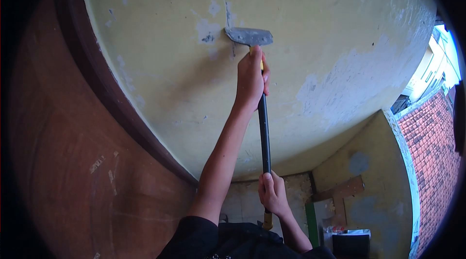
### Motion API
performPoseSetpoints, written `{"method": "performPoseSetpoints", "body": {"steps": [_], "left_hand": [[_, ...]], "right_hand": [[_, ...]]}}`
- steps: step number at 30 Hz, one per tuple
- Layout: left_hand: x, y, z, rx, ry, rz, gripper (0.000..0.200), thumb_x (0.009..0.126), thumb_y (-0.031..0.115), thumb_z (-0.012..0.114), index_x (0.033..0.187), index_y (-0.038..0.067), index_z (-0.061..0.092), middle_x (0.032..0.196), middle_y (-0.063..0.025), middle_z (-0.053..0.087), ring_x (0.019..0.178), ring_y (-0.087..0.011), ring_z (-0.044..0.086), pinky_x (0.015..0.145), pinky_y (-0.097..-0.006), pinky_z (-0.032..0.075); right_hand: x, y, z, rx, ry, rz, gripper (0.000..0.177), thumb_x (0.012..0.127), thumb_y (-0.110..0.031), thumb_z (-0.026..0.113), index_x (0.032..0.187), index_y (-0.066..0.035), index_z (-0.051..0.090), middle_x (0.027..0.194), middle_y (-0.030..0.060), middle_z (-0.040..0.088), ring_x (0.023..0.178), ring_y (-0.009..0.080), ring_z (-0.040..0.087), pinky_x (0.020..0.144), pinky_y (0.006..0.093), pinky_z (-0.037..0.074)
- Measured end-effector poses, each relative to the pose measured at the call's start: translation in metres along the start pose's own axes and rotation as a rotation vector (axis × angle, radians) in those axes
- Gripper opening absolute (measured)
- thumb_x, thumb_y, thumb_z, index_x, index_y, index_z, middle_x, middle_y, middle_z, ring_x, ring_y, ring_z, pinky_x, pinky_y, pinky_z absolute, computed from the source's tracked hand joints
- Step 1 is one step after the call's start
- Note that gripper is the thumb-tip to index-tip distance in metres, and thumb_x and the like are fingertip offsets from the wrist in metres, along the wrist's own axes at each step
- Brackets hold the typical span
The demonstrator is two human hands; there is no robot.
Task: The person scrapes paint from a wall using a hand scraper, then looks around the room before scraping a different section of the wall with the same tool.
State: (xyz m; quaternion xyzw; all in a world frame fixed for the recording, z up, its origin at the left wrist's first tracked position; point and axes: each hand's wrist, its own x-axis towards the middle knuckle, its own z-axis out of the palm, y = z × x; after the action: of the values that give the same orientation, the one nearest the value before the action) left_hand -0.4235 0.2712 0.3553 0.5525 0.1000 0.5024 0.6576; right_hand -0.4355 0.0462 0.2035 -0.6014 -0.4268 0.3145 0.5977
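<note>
A long-handled scraper (265, 132) reaches up to the pale yellow wall (301, 6), with a wide grey metal head (250, 35) and a black handle with yellow parts. Just below the head, my left hand (252, 77) is wrapped around the handle. Lower down, my right hand (274, 193) grips the same handle near its yellow end. The left end of the scraper head overlaps a dark vertical crack (227, 11) in this view. Around it are patches of peeled paint (208, 31), grey and whitish.
A brown wooden door (97, 162) with a dark frame (121, 118) stands on the left. At right, a low side wall (378, 171) borders a red tiled roof (432, 137). A black box-like object (351, 245) sits at the lower right, by a brown board (340, 190).
</note>
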Motion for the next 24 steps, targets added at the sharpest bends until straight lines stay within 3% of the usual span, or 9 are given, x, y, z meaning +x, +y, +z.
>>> {"method": "performPoseSetpoints", "body": {"steps": [8, 11, 13, 20, 23, 24], "left_hand": [[0.001, 0.001, -0.002, 0.016, -0.007, -0.023, 0.033, 0.103, 0.041, 0.039, 0.089, 0.011, 0.046, 0.052, 0.0018, 0.036, 0.034, -0.0091, 0.034, 0.035, -0.0255, 0.028], [0.002, 0.004, -0.006, 0.064, -0.02, -0.018, 0.033, 0.102, 0.041, 0.04, 0.089, 0.011, 0.046, 0.052, 0.0018, 0.036, 0.035, -0.0092, 0.034, 0.035, -0.0256, 0.029], [0.002, 0.009, -0.01, 0.1, -0.046, -0.015, 0.032, 0.102, 0.041, 0.04, 0.09, 0.012, 0.047, 0.053, 0.0018, 0.036, 0.035, -0.0091, 0.035, 0.035, -0.0256, 0.029], [0.004, 0.016, -0.02, 0.158, -0.08, -0.073, 0.042, 0.101, 0.047, 0.041, 0.088, 0.008, 0.051, 0.053, 0.0007, 0.043, 0.036, -0.0104, 0.041, 0.037, -0.0272, 0.037], [-0.018, 0.005, -0.03, 0.089, -0.115, -0.132, 0.054, 0.099, 0.056, 0.04, 0.103, 0.005, 0.057, 0.064, -0.0031, 0.053, 0.046, -0.0122, 0.051, 0.046, -0.0275, 0.045], [-0.034, -0.009, -0.038, 0.013, -0.095, -0.235, 0.059, 0.098, 0.058, 0.039, 0.111, 0.003, 0.057, 0.072, -0.0046, 0.057, 0.055, -0.0129, 0.056, 0.053, -0.0277, 0.048]], "right_hand": [[0.008, 0.009, 0.005, -0.018, -0.013, -0.03, 0.041, 0.105, -0.033, 0.035, 0.079, -0.003, 0.046, 0.061, -0.0017, 0.042, 0.052, 0.0055, 0.039, 0.047, 0.0245, 0.031], [0.003, 0.004, 0.018, 0.132, -0.026, 0.068, 0.041, 0.105, -0.034, 0.036, 0.08, -0.003, 0.046, 0.063, -0.0013, 0.041, 0.052, 0.0048, 0.038, 0.046, 0.0232, 0.03], [0.009, 0.02, 0.036, 0.156, -0.01, -0.057, 0.041, 0.106, -0.037, 0.032, 0.082, -0.006, 0.045, 0.059, -0.0036, 0.038, 0.044, 0.0045, 0.035, 0.041, 0.0212, 0.028], [-0.003, 0.005, 0.064, 0.302, -0.003, 0.061, 0.037, 0.106, -0.037, 0.033, 0.084, -0.009, 0.042, 0.053, -0.0038, 0.038, 0.039, 0.0047, 0.034, 0.036, 0.021, 0.027], [-0.013, 0.029, 0.043, 0.306, -0.018, 0.04, 0.037, 0.106, -0.037, 0.034, 0.083, -0.009, 0.043, 0.052, -0.0028, 0.038, 0.035, 0.0066, 0.033, 0.034, 0.0224, 0.025], [-0.022, 0.032, 0.033, 0.327, -0.036, 0.094, 0.039, 0.106, -0.036, 0.035, 0.08, -0.008, 0.044, 0.052, -0.0033, 0.037, 0.04, 0.0061, 0.036, 0.037, 0.0224, 0.027]]}}
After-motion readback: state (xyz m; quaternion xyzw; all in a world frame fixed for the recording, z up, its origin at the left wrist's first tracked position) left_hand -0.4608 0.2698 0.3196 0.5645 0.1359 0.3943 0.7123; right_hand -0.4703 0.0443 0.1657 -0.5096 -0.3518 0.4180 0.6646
